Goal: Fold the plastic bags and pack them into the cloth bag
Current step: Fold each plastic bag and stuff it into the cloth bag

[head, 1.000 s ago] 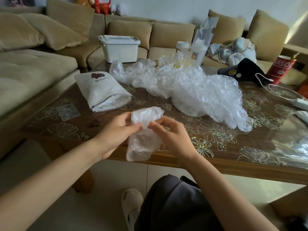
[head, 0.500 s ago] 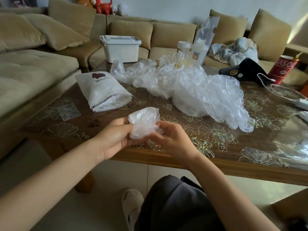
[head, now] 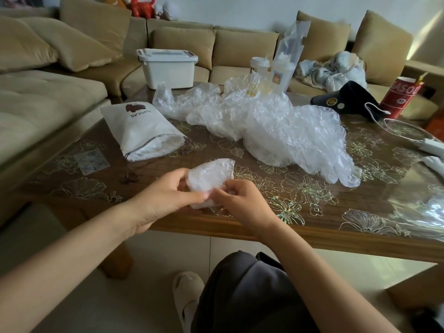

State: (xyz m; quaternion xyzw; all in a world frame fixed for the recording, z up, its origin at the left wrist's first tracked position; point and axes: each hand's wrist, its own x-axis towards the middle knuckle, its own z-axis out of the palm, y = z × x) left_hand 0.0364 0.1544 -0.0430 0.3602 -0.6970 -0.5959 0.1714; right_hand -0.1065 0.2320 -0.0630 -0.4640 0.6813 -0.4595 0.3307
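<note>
- Living room, tan sofa [head: 48, 97] running behind and to the left of a wooden tabletop [head: 312, 212] with a clear floral-print cover
- person sits at the near edge, both bare forearms reaching in, dark-clothed knee and pale slipper [head: 187, 292] below
- small folded plastic bag [head: 211, 175] bunched into a compact wad, held between both hands just above the near edge of the tabletop
- left hand [head: 165, 195]: grip narrow, thumb and fingers pinching the wad's left side
- right hand [head: 242, 203]: grip narrow, fingers curled, pinching the wad's lower right edge; fingertips of the two hands nearly meet under it
- cloth bag [head: 141, 133], white, drawstring, "POPULAR" print, lies on its side on the left part of the tabletop, mouth open toward the person; something pale inside the mouth, can't tell what
- big crumpled pile of clear plastic bags [head: 276, 131] mid-tabletop, right of the cloth bag, apart from the hands
- white lidded box [head: 168, 70] at the far side behind the cloth bag
- red paper cup [head: 401, 94] and black visor-like item [head: 348, 97] far right, white cable [head: 396, 126] looped near them
</note>
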